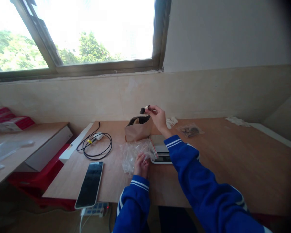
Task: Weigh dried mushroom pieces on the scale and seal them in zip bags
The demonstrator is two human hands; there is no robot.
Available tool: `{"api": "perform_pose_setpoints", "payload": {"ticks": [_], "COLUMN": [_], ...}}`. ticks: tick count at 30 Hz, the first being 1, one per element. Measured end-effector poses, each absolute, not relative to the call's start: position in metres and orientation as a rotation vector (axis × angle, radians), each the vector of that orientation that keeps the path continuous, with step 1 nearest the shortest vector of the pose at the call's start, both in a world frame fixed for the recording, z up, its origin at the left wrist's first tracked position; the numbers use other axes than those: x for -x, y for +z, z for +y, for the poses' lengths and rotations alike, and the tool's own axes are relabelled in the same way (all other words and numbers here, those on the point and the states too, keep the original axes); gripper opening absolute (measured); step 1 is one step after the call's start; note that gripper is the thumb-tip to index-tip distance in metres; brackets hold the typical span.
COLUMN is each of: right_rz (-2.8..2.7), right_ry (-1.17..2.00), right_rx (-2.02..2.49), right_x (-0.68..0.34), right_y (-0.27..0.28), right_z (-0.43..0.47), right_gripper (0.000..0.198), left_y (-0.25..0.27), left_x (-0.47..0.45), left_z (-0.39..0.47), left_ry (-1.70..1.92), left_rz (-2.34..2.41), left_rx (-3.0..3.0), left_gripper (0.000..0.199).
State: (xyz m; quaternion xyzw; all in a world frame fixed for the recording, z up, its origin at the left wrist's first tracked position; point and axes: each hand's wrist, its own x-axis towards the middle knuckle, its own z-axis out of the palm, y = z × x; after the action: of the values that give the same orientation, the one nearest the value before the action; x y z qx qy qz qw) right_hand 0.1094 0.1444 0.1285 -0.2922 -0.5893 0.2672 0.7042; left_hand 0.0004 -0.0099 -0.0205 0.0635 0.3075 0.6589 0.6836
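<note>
So right now the right hand has a small dark piece pinched between the fingertips, up just above the open mouth of the brown paper bag at the back of the desk. The left hand is lower down, fingers curled in and gripping the clear bag, as far as I can tell through all the crinkles. My two cents: pinch that piece firmly but don't squeeze, since it could be crumbly (it's too small here to make out what it is, so I'd play safe). I'd carry it high enough to clear the paper rim, because a light bag like that looks easy to tip with a knuckle. With the left hand, I'd hold the clear film close to the red-striped edge and spread the mouth, as limp plastic probably won't gape by itself. Also watch the flat scale-like device, as the film overlaps its side and leaning on it could nudge it. The phone is well apart, near the front edge, so it shouldn't get in the way.
</note>
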Motion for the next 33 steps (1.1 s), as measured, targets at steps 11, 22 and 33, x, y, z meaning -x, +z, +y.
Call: {"api": "perform_pose_setpoints", "payload": {"ticks": [11,22,33], "right_rz": [-1.723,-1.869,-1.337], "right_ry": [0.523,0.493,0.739], "right_rx": [0.665,0.671,0.595], "right_x": [-0.107,-0.12,-0.12], "right_y": [0.139,0.142,0.13], "right_z": [0.137,0.12,0.12], "right_gripper": [0.013,0.008,0.033], "left_y": [-0.019,-0.019,-0.019], "left_x": [0.0,0.0,0.0], "left_z": [-0.011,-0.01,-0.011], "left_ry": [1.484,1.494,1.499], "left_rz": [0.691,0.662,0.67], "left_rx": [-0.133,-0.095,-0.134], "left_gripper": [0.028,0.025,0.028]}}
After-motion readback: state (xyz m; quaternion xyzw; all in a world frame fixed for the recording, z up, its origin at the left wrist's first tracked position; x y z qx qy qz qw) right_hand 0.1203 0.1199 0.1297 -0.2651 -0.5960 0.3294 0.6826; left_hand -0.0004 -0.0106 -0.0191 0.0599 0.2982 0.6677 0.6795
